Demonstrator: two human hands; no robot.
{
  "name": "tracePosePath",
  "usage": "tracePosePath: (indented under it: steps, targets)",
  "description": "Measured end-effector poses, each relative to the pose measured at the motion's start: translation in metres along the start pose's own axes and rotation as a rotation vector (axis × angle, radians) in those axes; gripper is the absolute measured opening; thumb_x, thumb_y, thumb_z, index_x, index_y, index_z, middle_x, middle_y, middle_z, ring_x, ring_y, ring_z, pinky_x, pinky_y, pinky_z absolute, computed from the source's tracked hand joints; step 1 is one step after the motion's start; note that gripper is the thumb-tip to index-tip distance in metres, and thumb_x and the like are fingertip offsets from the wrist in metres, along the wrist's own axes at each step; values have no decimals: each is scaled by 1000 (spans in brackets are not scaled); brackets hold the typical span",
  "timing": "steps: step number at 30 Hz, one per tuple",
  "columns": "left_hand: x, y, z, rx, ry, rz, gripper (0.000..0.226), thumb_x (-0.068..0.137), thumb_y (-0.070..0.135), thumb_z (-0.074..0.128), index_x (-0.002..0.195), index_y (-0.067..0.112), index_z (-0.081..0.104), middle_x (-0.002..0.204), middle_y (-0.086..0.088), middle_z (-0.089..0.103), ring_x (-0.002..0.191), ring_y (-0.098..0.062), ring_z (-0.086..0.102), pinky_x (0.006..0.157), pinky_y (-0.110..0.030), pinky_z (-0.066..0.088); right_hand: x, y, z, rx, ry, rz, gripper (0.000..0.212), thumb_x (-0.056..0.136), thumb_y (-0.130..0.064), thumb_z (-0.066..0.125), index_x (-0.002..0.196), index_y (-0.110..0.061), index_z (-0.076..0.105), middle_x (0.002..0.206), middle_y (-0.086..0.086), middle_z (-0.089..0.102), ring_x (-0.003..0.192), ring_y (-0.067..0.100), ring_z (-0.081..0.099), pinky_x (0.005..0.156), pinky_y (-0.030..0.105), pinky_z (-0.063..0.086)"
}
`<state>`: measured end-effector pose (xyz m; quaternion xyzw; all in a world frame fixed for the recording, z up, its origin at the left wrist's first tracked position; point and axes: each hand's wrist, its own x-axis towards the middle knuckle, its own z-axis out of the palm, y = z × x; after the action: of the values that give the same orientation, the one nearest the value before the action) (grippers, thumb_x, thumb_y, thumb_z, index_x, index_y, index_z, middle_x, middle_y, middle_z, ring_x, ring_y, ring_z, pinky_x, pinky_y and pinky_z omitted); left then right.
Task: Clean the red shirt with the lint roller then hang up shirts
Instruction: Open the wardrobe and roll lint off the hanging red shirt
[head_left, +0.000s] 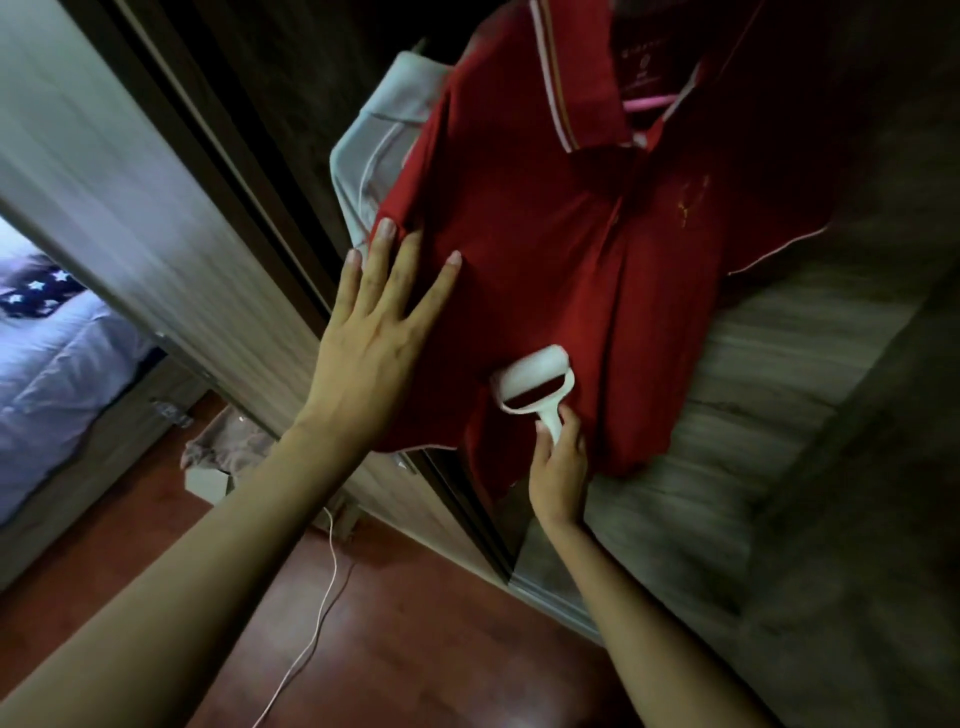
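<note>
A red polo shirt (561, 249) with a striped collar hangs on a pink hanger (649, 104) against a wooden wardrobe front. My left hand (379, 332) lies flat with fingers spread on the shirt's left sleeve and side, pressing the cloth. My right hand (558, 467) grips the handle of a white lint roller (535, 387), whose roll rests on the shirt's lower front. A pale grey shirt (384, 140) hangs behind the red one, mostly hidden.
A wooden wardrobe panel (779, 374) backs the shirts, with a sliding door (130, 171) to the left. A bed with light bedding (47, 353) is at far left. A white cable (317, 613) trails over the red-brown floor, near a small box holding cloth (218, 462).
</note>
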<state>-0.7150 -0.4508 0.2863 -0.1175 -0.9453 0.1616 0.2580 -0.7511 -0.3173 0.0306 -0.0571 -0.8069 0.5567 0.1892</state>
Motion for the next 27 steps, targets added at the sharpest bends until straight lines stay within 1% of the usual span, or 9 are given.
tracePosePath:
  steps: [2,6,9,13,16,18,20,23,27]
  targets:
    - [-1,2,0,-4,8,4,61,93,10,25,153,18,17,157,-22,16,147,-38,0,118,-49,-2,-11,21,6,-109,-121,63,34,97,-30,51,128,-16,50,111,10,65,96,26,65,74,37,53]
    - [0,-2,2,25,11,11,61,92,12,17,153,18,18,157,-22,18,147,-38,4,118,-49,1,-44,72,4,-249,-340,314,36,98,-30,50,131,-18,48,117,13,65,103,33,63,75,37,50]
    - [0,-2,6,40,2,-1,61,92,17,15,153,18,19,156,-21,21,147,-38,6,118,-49,1,-47,73,-6,-202,-287,265,37,97,-30,50,131,-18,49,116,13,65,102,31,64,75,35,50]
    - [0,3,8,18,9,-6,60,93,16,16,153,18,18,156,-22,20,147,-38,5,117,-48,-1,-13,28,-9,-30,-76,116,35,97,-30,50,129,-15,51,113,12,66,98,28,64,74,33,49]
    - [-1,6,9,8,25,2,58,96,13,28,153,17,19,156,-22,19,147,-39,5,118,-49,0,0,5,-7,66,-23,61,35,97,-27,51,129,-12,51,115,9,66,100,22,62,79,27,45]
    - [-2,6,10,5,42,3,60,95,10,38,153,17,20,156,-22,19,147,-39,5,118,-49,0,-8,12,-4,24,-112,63,35,97,-28,51,130,-15,52,116,8,66,101,23,63,78,26,45]
    - [0,4,9,17,61,0,61,95,7,41,152,16,21,156,-23,21,146,-39,6,118,-49,2,-24,33,-2,-150,-295,141,34,97,-30,50,131,-22,50,121,6,64,105,26,63,77,30,45]
    - [1,0,9,17,61,-3,61,94,6,38,152,16,22,155,-23,22,146,-39,8,118,-49,3,-48,63,-11,-454,-478,219,36,98,-34,46,134,-30,46,130,0,59,115,24,58,91,38,41]
    - [0,-1,12,6,35,-5,56,97,15,30,152,16,21,155,-23,23,147,-39,7,118,-49,2,-40,54,-34,-346,-156,132,33,95,-30,52,127,-24,54,115,7,66,104,32,62,87,44,43]
